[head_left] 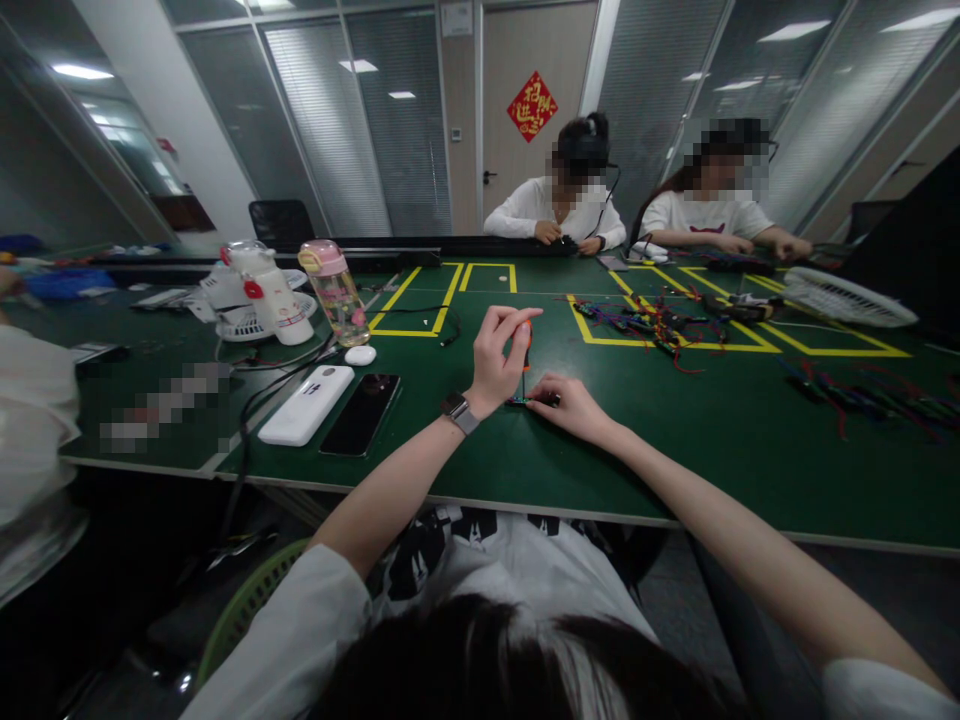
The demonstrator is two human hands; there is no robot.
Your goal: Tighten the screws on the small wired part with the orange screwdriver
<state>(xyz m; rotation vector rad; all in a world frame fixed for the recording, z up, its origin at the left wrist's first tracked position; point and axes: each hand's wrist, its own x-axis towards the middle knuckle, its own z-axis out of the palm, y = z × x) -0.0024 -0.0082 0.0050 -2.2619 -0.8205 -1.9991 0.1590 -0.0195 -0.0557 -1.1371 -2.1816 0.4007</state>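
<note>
Working right of the phone (361, 415) at centre-left, my left hand (496, 355) grips a screwdriver (527, 362) upright — its tip down at the small board (517, 402) mid-frame. Farther right, my right hand (571, 407) pinches that board's edge; should those fingers slacken, I think the board could twist — and the tip could skid.

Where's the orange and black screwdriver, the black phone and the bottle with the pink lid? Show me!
Screwdriver (527, 365): head view, orange lower end of the handle.
Black phone (361, 415): head view, middle of its dark screen.
Bottle (340, 300): head view, middle of its see-through body.
</note>
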